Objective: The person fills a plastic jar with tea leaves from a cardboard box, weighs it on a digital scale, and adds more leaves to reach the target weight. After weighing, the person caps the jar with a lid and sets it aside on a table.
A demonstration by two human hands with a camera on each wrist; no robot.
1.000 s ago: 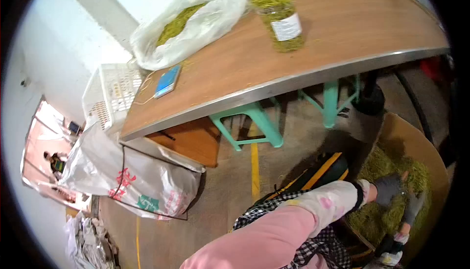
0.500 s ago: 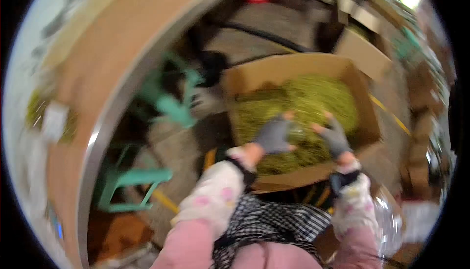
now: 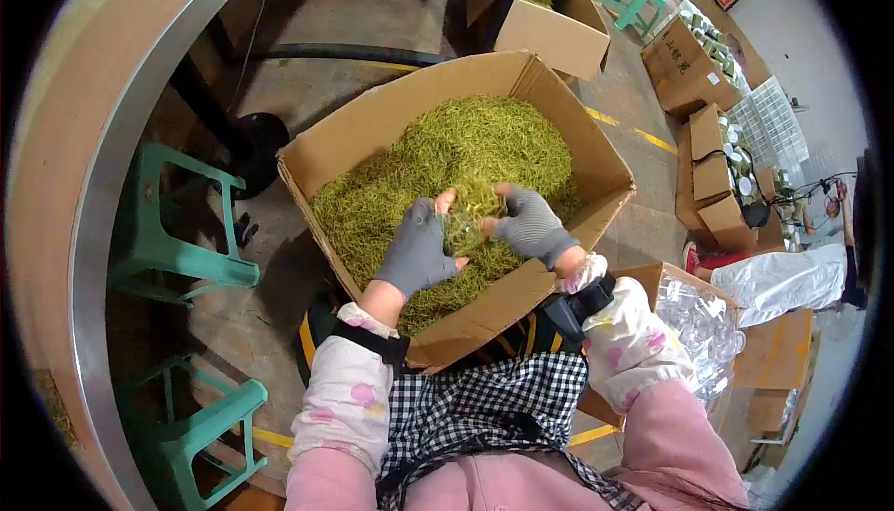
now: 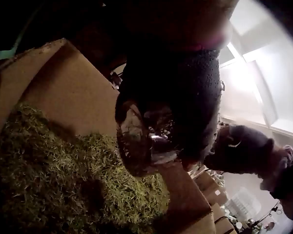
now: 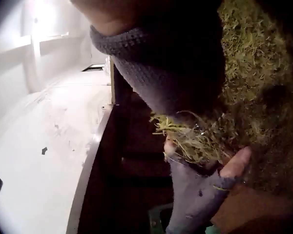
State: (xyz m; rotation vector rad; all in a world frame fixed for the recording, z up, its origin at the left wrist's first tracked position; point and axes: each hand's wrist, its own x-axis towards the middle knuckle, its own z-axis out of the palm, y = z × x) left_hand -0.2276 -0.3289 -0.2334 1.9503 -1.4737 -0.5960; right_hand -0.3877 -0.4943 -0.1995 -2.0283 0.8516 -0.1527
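Over a cardboard box (image 3: 484, 329) of loose yellow-green dried herb (image 3: 503, 129), both hands work close together in grey fingerless gloves. My left hand (image 3: 414, 250) grips a clear plastic jar (image 4: 154, 139), its fingers wrapped around the wall. Facing it, my right hand (image 3: 535, 227) holds a clump of dried herb (image 3: 477, 199) at the jar's mouth, fingers and thumb on either side of the strands. Loose stems of that clump stick out between the two hands in the right wrist view. Much of the jar is hidden by the hands and herb.
A wooden table with a metal edge (image 3: 88, 260) runs along the left, with green stools (image 3: 177, 222) beside it. An open box of clear jars (image 3: 694, 325) stands to the right. Another person's leg (image 3: 782, 283) and boxes of filled jars (image 3: 698, 55) are farther right.
My view has swung from the table to the box. The hands, apart over the herb half a second ago, are now together, with a raised clump of herb between them.
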